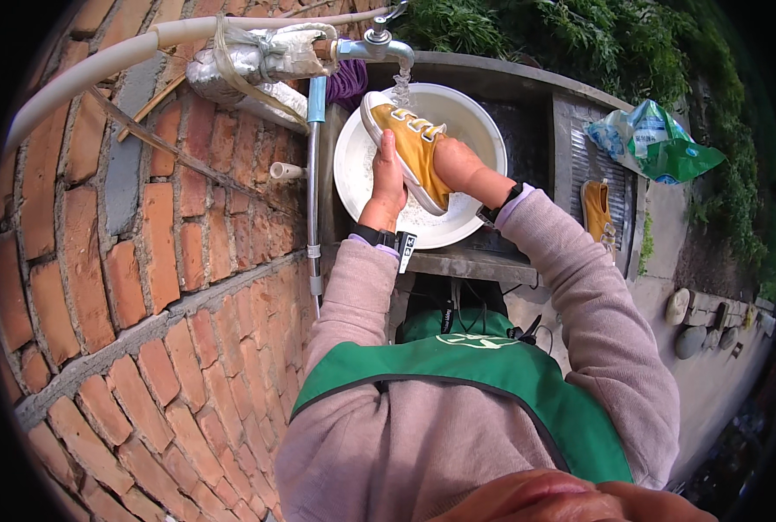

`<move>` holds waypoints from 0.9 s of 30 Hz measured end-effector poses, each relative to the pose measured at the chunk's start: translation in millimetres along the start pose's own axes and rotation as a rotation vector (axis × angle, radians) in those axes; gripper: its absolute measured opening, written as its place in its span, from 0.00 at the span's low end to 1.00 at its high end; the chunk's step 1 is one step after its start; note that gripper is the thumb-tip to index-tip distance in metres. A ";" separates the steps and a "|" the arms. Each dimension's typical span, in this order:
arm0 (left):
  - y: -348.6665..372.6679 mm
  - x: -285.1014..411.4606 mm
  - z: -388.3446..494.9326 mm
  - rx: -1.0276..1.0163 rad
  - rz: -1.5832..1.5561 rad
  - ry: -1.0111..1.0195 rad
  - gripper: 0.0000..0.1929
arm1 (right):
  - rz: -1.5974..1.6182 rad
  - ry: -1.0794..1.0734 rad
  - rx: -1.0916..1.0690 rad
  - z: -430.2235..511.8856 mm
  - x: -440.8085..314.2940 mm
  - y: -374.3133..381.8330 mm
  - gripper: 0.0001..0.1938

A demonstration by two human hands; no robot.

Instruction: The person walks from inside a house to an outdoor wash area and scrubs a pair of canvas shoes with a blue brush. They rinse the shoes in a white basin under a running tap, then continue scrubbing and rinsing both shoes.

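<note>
A yellow canvas sneaker with a white sole and toe cap tilts over a white basin. My left hand grips its sole side, thumb up along the edge. My right hand reaches into the shoe's opening, so its fingers are hidden. Water runs from a metal tap just above the toe and laces. The basin stands in a dark concrete sink. The other yellow sneaker rests on the ribbed washboard slab to the right.
A brick wall borders the left, with a pale hose, a metal pole and purple cord by the sink. A green-and-blue plastic bag lies at the right rim. Plants grow behind; stones sit on the ground.
</note>
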State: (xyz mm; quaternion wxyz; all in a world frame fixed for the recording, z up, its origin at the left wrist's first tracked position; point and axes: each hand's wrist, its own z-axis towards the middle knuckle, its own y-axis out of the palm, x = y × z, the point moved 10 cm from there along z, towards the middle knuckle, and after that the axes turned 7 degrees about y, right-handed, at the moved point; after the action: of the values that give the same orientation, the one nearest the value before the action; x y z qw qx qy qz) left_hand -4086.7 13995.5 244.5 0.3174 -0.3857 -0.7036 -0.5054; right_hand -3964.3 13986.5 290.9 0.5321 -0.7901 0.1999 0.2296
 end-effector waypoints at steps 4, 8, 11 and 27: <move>-8.2 6.9 10.8 0.005 0.164 0.052 0.29 | 0.029 -0.107 -0.184 -2.0 -13.2 27.4 0.13; -8.5 7.2 13.8 -0.042 0.103 0.031 0.29 | 0.006 -0.101 -0.377 -10.5 -11.6 50.9 0.13; -10.2 9.8 14.3 0.006 0.313 0.066 0.27 | 0.173 0.024 -0.009 5.4 2.7 13.2 0.13; 16.3 52.0 27.8 -0.125 0.255 0.330 0.25 | 0.040 0.051 -0.381 -10.1 3.4 47.2 0.11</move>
State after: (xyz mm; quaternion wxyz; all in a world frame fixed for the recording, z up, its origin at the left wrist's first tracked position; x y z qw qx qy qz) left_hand -4100.3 14036.8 287.6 0.4651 -0.4025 -0.5551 -0.5600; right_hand -3986.5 13960.2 256.9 0.3632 -0.8778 0.1819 0.2538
